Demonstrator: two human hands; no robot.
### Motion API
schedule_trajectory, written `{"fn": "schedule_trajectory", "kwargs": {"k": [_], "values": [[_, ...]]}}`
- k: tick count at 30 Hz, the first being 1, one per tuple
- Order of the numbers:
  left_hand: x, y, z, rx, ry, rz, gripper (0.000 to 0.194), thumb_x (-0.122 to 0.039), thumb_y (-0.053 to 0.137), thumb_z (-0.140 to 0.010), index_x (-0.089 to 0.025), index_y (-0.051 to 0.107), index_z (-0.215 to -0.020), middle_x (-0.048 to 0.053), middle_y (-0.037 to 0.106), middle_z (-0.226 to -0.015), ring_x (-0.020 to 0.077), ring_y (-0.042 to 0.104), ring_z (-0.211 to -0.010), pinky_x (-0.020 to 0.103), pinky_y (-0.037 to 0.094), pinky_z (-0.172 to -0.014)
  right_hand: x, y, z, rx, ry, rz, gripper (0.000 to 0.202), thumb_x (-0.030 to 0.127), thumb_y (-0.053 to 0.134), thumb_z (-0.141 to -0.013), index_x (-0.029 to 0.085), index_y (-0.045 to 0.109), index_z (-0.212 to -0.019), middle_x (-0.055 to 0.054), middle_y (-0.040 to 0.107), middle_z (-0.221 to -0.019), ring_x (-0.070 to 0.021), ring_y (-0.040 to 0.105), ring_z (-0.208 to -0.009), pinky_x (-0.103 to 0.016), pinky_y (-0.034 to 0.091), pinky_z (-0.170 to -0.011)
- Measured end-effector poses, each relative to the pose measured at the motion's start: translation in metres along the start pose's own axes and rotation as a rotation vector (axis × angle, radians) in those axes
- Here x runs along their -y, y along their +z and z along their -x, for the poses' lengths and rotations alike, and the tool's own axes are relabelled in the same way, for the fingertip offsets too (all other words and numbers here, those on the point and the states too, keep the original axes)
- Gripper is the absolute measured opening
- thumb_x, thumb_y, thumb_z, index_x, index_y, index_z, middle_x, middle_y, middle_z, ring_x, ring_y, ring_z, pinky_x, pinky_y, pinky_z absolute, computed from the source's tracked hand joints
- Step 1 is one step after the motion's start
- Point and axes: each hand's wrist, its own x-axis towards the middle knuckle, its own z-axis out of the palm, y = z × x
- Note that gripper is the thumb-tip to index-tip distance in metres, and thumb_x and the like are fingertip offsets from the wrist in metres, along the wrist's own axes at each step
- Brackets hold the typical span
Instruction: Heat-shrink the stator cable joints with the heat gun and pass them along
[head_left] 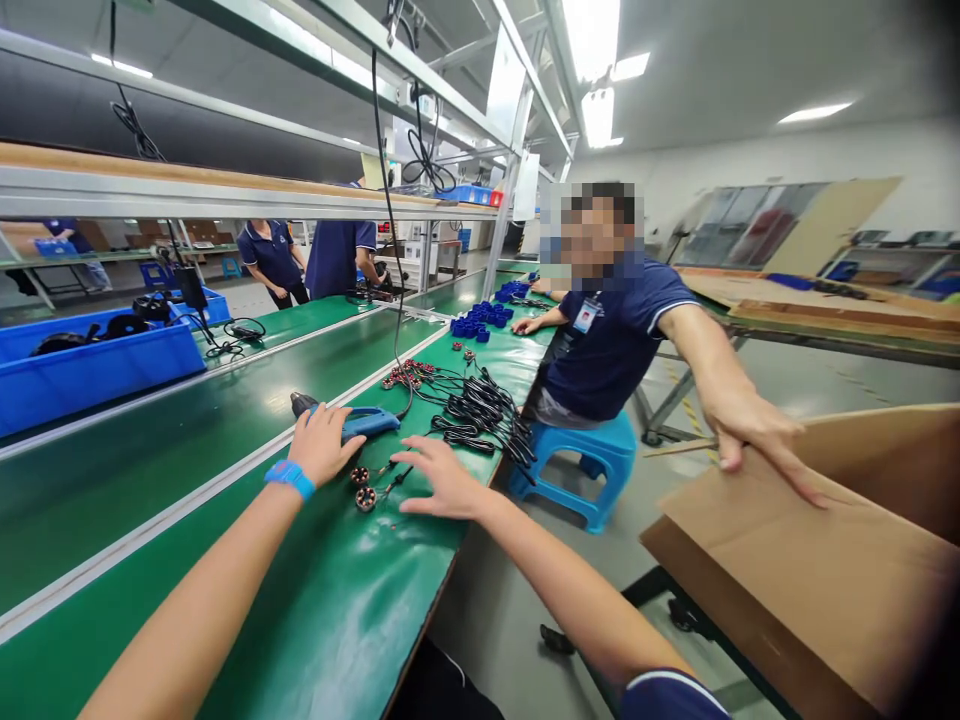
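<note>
My left hand (324, 448), with a blue band on the wrist, lies over a blue heat gun (371, 422) on the green bench. Its fingers look stretched across the gun's body, the black nozzle showing beyond them. My right hand (442, 480) is held open, fingers spread, just right of two small motor stators (364, 498) with copper windings and short wires. It appears to hold nothing. Farther along lie a bundle of black cables (484, 415) and a cluster of more wired stators (409, 374).
Blue plastic parts (480, 320) are heaped farther up the bench. A co-worker (611, 340) sits on a blue stool (592, 465), one arm reaching to a cardboard box (795, 540) at right. Blue bins (97, 370) stand at left; a cord (386, 180) hangs from the overhead frame.
</note>
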Motion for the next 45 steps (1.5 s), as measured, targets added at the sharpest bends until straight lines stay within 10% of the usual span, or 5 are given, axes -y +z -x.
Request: {"fn": "schedule_trajectory", "kwargs": {"k": [5, 12, 22, 33, 45], "values": [[-0.003, 0.031, -0.061, 0.217, -0.125, -0.027, 0.057, -0.051, 0.062, -0.094, -0.018, 0.051, -0.140, 0.014, 0.051, -0.145, 0.0325, 0.045, -0.138, 0.062, 0.031, -0.118, 0.032, 0.042, -0.027, 0.161, -0.260, -0.026, 0.075, 0.061, 0.076, -0.085, 0.033, 0.046, -0.148, -0.010, 0.036, -0.157, -0.0276, 0.032, -0.145, -0.046, 0.025, -0.119], [0.008, 0.053, -0.081, 0.374, -0.374, 0.025, 0.048, -0.046, 0.067, -0.091, -0.017, 0.060, -0.129, 0.012, 0.052, -0.144, 0.0329, 0.043, -0.139, 0.062, 0.033, -0.117, 0.038, 0.050, -0.033, 0.258, -0.291, 0.007, 0.054, 0.032, 0.056, -0.099, 0.029, 0.041, -0.151, -0.011, 0.031, -0.159, -0.0286, 0.029, -0.146, -0.047, 0.032, -0.114], [0.066, 0.065, -0.024, 0.006, -0.350, 0.229, 0.067, -0.061, 0.063, -0.085, -0.019, 0.056, -0.137, 0.012, 0.055, -0.141, 0.0316, 0.038, -0.142, 0.050, 0.033, -0.118, 0.029, 0.068, -0.045, 0.159, -0.075, 0.093, 0.057, 0.029, 0.048, -0.099, 0.024, 0.035, -0.155, -0.011, 0.035, -0.157, -0.0285, 0.030, -0.144, -0.047, 0.036, -0.112], [0.077, 0.080, -0.029, -0.084, -0.303, 0.287, 0.065, -0.061, 0.066, -0.081, -0.019, 0.062, -0.130, 0.013, 0.061, -0.131, 0.0322, 0.044, -0.135, 0.053, 0.035, -0.115, -0.038, 0.077, -0.166, -0.055, 0.330, 0.253, 0.043, 0.031, 0.060, -0.101, 0.017, 0.050, -0.141, -0.013, 0.040, -0.153, -0.0330, 0.036, -0.142, -0.058, 0.030, -0.117], [0.079, 0.079, -0.028, -0.065, -0.333, 0.308, 0.078, -0.071, 0.061, -0.075, -0.019, 0.061, -0.133, 0.014, 0.059, -0.134, 0.0367, 0.038, -0.138, 0.053, 0.032, -0.119, -0.060, 0.049, -0.073, 0.093, 0.612, 0.265, 0.035, 0.044, 0.057, -0.103, 0.015, 0.060, -0.122, -0.006, 0.065, -0.106, -0.0199, 0.065, -0.091, -0.041, 0.057, -0.084]]}}
